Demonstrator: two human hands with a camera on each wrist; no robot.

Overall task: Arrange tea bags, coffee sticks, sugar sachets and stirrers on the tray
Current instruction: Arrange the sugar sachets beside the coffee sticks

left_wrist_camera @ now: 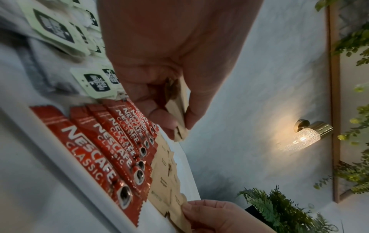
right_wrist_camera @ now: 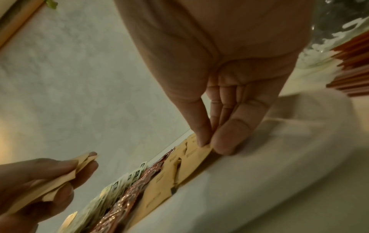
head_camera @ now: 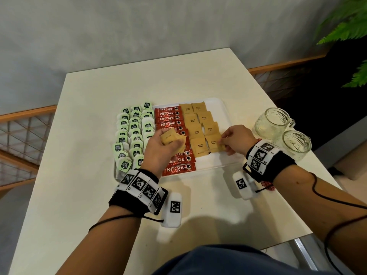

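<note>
A white tray [head_camera: 223, 108] holds a column of red coffee sticks [head_camera: 168, 118] and two columns of brown sugar sachets [head_camera: 195, 124]. Green tea bags [head_camera: 135, 132] lie in rows at the tray's left side. Over the coffee sticks my left hand [head_camera: 165, 140] grips a small stack of sugar sachets [head_camera: 175, 143], seen edge-on between thumb and fingers [left_wrist_camera: 179, 110]. My right hand [head_camera: 223, 141] pinches the right edge of the nearest sachet [head_camera: 213, 144] in the right column, thumb and forefinger closed on it [right_wrist_camera: 210, 142] where it lies on the tray.
Two empty glass mugs [head_camera: 272, 122] [head_camera: 296, 144] stand right of the tray near the table's right edge. A bundle of red strips [head_camera: 268, 185] lies under my right wrist, mostly hidden. Fern fronds [head_camera: 345, 26] hang at the far right.
</note>
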